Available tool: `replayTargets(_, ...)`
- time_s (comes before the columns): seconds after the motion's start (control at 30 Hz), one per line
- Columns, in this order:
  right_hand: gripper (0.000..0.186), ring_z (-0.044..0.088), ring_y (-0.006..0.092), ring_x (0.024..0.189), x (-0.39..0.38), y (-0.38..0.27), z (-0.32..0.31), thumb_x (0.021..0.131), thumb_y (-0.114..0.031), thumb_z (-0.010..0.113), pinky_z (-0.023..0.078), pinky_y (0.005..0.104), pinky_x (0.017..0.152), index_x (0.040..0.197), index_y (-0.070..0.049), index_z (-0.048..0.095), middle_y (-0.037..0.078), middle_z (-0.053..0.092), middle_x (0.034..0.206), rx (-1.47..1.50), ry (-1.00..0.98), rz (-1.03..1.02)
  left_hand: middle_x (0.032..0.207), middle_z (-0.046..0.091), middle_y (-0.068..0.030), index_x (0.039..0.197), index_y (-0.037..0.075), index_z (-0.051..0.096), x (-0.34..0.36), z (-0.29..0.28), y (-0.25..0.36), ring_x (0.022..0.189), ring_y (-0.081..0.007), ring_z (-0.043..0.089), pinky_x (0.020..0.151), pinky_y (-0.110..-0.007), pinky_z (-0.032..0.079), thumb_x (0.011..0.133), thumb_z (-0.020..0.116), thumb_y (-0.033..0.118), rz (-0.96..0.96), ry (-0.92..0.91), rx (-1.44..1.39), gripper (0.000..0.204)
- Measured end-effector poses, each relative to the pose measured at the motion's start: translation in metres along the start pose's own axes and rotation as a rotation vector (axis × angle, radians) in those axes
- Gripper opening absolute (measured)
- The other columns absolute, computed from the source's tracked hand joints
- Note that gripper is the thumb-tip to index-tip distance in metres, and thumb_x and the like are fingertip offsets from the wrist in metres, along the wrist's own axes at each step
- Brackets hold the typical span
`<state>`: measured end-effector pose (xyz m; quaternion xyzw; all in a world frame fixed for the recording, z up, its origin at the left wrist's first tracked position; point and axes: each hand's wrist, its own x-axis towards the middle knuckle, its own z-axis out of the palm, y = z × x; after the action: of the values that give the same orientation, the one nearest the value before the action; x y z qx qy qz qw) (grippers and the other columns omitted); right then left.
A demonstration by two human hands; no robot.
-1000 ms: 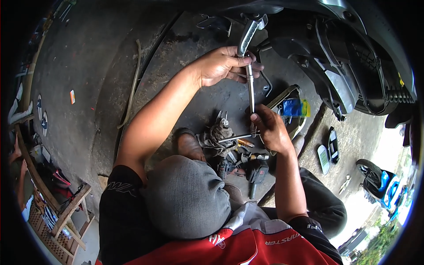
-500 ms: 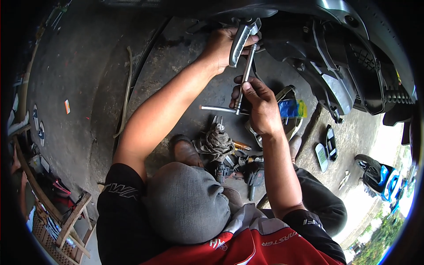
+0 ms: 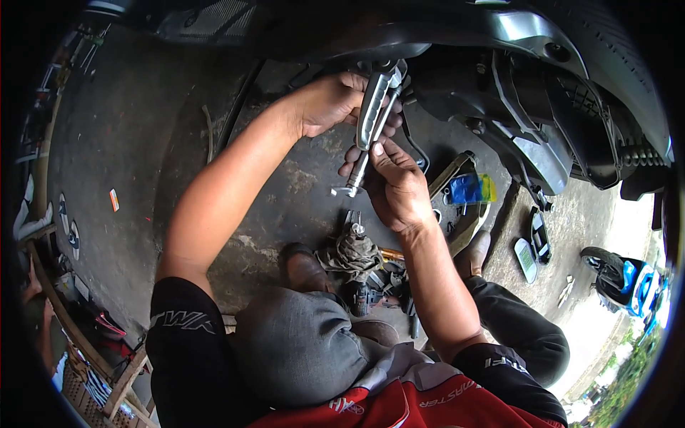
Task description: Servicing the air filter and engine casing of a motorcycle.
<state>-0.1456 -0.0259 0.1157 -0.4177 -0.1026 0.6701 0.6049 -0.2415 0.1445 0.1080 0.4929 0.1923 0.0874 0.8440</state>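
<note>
A silver T-handle socket wrench [image 3: 357, 172] points up beside a ridged metal footrest [image 3: 372, 107] under a dark motorcycle body [image 3: 349, 36]. My right hand [image 3: 396, 189] grips the wrench shaft, its thumb just below the footrest's lower tip. My left hand [image 3: 335, 103] is curled behind the footrest, around the upper part of the wrench; what exactly its fingers hold is hidden. Below lie pliers [image 3: 353, 217], a crumpled grey rag [image 3: 349, 260] and a power tool [image 3: 359, 298], partly covered by my knee and arm.
A parts tray [image 3: 462, 235] with a blue-yellow packet [image 3: 467, 189] lies right of my hand. Farther right are small black cases [image 3: 540, 239] and a blue motorcycle [image 3: 631, 285]. At left stands a wooden bench [image 3: 118, 389], with another person's bare leg [image 3: 32, 285] behind it.
My right hand has risen with the wrench, then shifted left; the crossbar now points differently. My left hand went up, then down-left. The whole view has shifted, with the motorcycle body sitting lower.
</note>
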Motion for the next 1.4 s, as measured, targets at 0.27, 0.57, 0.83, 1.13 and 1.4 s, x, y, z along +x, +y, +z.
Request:
replayTargets(0.27, 0.027, 0.070, 0.0205, 0.103, -0.001, -0.040, -0.013, 0.102, -0.017, 0.058, 0.053, 0.0347, 0.097, 0.116, 0.005, 0.067, 0.013, 0.073, 0.107, -0.406, -0.128, 0.140, 0.099, 0.068, -0.0097, 0.101, 0.003, 0.066, 0.005, 0.011, 0.016, 0.108, -0.0235, 0.066, 0.096, -0.039, 0.052, 0.086, 0.081, 0.027, -0.053, 0.226, 0.354, 0.032)
replayTargets(0.57, 0.028, 0.069, 0.0218, 0.107, -0.004, -0.046, -0.015, 0.103, -0.014, 0.057, 0.052, 0.0338, 0.100, 0.122, 0.004, 0.064, 0.013, 0.073, 0.111, -0.350, -0.194, 0.195, 0.102, 0.067, -0.0107, 0.105, 0.001, 0.065, 0.007, 0.007, 0.019, 0.106, -0.0217, 0.067, 0.090, -0.036, 0.054, 0.091, 0.076, 0.023, -0.142, 0.107, 0.320, 0.028)
replayTargets(0.83, 0.034, 0.067, 0.0255, 0.115, 0.001, -0.051, -0.018, 0.101, -0.012, 0.058, 0.050, 0.0364, 0.104, 0.130, 0.006, 0.058, 0.019, 0.069, 0.121, -0.371, -0.220, 0.219, 0.114, 0.068, -0.0138, 0.116, -0.001, 0.062, 0.002, 0.009, 0.028, 0.113, -0.0233, 0.065, 0.089, -0.036, 0.056, 0.091, 0.076, 0.019, -0.156, -0.013, 0.092, 0.034)
replayTargets(1.13, 0.036, 0.067, 0.0234, 0.114, 0.003, -0.051, -0.021, 0.100, -0.016, 0.061, 0.051, 0.0367, 0.103, 0.130, 0.005, 0.059, 0.017, 0.069, 0.122, -0.391, -0.198, 0.269, 0.098, 0.068, -0.0112, 0.101, 0.001, 0.067, 0.004, 0.011, 0.023, 0.092, -0.0228, 0.070, 0.083, -0.035, 0.057, 0.086, 0.081, 0.021, -0.135, 0.034, 0.019, 0.028)
replayTargets(1.4, 0.036, 0.066, 0.0237, 0.116, 0.004, -0.047, -0.023, 0.100, -0.012, 0.059, 0.050, 0.0371, 0.105, 0.132, 0.005, 0.057, 0.018, 0.068, 0.123, -0.411, -0.241, 0.217, 0.094, 0.067, -0.0078, 0.103, 0.002, 0.066, 0.002, 0.009, 0.016, 0.089, -0.0197, 0.068, 0.077, -0.033, 0.056, 0.085, 0.082, 0.025, -0.177, 0.027, -0.019, 0.034)
